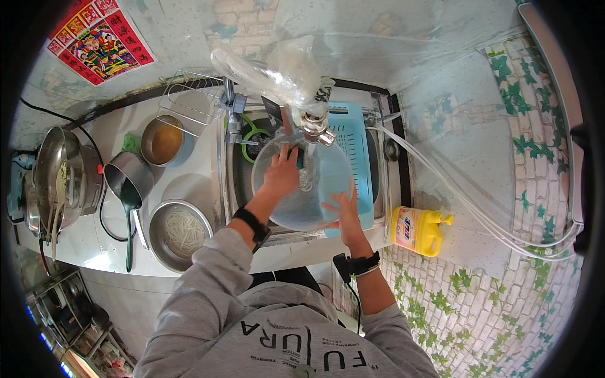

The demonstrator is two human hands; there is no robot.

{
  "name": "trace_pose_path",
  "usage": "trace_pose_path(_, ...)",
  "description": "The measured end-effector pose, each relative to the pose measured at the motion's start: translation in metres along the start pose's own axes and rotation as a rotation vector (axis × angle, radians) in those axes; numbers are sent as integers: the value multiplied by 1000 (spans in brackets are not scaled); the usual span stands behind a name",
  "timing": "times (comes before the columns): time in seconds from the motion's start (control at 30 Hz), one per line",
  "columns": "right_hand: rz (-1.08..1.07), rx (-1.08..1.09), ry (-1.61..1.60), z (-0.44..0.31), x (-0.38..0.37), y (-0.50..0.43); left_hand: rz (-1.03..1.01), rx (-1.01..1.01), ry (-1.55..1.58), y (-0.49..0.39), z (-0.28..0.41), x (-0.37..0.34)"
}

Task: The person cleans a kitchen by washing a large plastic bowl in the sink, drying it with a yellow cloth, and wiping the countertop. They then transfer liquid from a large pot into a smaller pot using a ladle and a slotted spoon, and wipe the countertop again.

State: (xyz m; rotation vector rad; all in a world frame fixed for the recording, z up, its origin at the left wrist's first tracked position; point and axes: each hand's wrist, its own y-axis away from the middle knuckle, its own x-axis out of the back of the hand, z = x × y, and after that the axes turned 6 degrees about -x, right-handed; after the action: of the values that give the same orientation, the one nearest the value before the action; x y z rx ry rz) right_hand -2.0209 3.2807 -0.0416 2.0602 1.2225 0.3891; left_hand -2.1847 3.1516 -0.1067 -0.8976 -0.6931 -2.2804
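Observation:
A large translucent round lid or shallow bowl (283,208) is tilted over the sink under the metal faucet (317,127), and water runs onto it. My left hand (282,176) presses a dark green scouring pad (300,157) against its inner face near the upper middle. At the lower right rim, my right hand (347,212) steadies it with spread fingers, the thumb side partly seen through the clear material. Beneath and to the right lies a light blue plastic colander tray (361,165). A green-rimmed strainer (248,153) sits in the sink's upper left corner.
Left on the counter stand a steel bowl of pale shreds (158,241), a pot with brownish liquid (186,149), a saucepan (144,177) with a dark green ladle (129,236) and a large steel pan (45,175). A wire rack (182,101) is behind; a yellow detergent jug (416,231) stands right.

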Motion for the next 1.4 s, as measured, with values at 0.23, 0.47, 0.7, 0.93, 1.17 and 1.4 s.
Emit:
trace_pose_path(0.23,-89,19,31,6,-3,-2,0,4,295,-16,19,-54)
trace_pose_path(0.47,-46,64,8,7,22,-14,-354,-143,967,17,70,-38)
trace_pose_path(0.7,36,106,117,-16,38,-3,-721,-557,181,42,11,2)
trace_pose_path(0.93,-8,56,168,-6,34,-7,-10,-430,328,20,39,-2)
trace_pose_path(1.17,111,124,438,1,34,-7,80,-408,254,-3,98,-16)
trace_pose_path(1.4,175,563,787,-15,28,10,31,115,357,-62,15,-28)
